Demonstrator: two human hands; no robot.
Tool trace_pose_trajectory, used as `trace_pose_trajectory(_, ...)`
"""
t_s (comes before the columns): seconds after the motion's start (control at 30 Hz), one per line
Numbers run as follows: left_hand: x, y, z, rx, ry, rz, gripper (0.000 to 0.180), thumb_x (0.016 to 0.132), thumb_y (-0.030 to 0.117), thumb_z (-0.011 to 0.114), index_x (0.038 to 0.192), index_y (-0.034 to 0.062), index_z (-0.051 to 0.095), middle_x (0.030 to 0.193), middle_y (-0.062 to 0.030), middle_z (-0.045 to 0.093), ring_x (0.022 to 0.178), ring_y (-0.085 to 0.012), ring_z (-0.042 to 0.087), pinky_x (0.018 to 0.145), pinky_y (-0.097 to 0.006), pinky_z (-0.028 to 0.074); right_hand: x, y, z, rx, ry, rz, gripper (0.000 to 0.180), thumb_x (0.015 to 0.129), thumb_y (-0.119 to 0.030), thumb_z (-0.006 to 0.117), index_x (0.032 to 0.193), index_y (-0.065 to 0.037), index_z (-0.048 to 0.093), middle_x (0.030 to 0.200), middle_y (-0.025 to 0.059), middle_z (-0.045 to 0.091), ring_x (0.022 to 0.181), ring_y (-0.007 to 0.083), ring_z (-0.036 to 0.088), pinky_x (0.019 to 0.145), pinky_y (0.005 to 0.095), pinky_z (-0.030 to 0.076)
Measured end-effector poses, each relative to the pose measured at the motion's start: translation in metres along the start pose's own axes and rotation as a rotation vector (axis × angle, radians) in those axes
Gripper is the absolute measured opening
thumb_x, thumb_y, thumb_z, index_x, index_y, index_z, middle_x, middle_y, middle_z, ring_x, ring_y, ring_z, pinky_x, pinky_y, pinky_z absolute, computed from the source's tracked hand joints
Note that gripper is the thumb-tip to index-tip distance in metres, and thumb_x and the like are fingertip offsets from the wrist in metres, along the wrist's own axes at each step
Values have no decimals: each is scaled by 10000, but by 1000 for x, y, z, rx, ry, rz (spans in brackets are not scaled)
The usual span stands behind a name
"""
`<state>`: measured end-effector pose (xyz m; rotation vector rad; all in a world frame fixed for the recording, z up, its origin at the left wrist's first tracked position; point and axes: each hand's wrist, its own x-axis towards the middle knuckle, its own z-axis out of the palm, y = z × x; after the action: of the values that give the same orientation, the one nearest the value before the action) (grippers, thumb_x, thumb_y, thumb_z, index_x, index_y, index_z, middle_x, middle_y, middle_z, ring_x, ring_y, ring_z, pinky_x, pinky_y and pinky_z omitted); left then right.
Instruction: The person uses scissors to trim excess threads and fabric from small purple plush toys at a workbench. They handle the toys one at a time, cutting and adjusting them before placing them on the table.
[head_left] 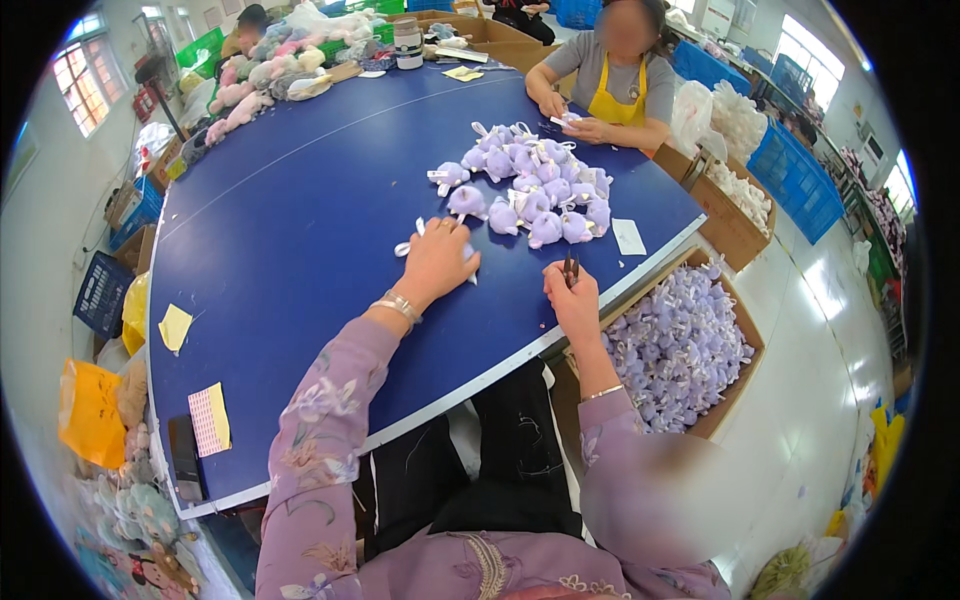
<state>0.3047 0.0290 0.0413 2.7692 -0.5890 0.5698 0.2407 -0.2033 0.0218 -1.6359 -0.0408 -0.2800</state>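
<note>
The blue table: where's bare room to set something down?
The widest bare patch of the blue table lies left of the left hand, reaching to the left-edge yellow paper. A smaller one separates it from the right hand. Crowded: the lilac plush pile and far soft-toy heap.

Purple toys (556, 190), coloured plush (235, 97), a jar (408, 45) and yellow paper (175, 327) are being supported by a blue table (320, 220).

pale wall (62, 240) at left | barred window (88, 82) at far left | bright window (808, 56) at far right | glossy floor (790, 350) at right, streaked with reflected light (822, 296) | blue-topped table (320, 230), centre
</note>
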Motion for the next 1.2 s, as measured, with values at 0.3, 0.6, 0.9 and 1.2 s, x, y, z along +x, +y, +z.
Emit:
trace_pose_trajectory(0.3,-105,14,-59,-302,92,-101,395,693,289,780,923,56,558,966,-79,558,948,-285,549,769,-367,498,33,10,21,-364,-4,-262,288,839,-182,666,1056,4,624,954,172,652,914,300,647,820,367,495)
trace_pose_trajectory(0.6,-111,-9,-49,-1221,212,-357,261,859,227,678,990,47,544,801,-85,619,676,-160,619,610,-296,505,82,10,87,-875,-41,-256,432,804,-257,659,1217,-158,577,1170,195,555,1000,396,598,855,485,500)
trace_pose_trajectory(0.9,-103,-27,-45,-1748,12,-378,522,913,283,591,1352,44,440,997,-129,607,787,-204,640,607,-321,557,-4,-27,125,305,-266,41,529,819,-130,753,1258,1,488,964,48,581,709,74,520,579,210,412)
trace_pose_trajectory(1.2,-99,-20,-51,-1828,-157,-351,664,898,303,601,1460,49,354,1125,-130,602,855,-189,657,672,-299,561,-26,-33,114,180,-312,-63,401,803,-73,762,1144,13,571,1047,64,631,902,96,599,746,242,491)
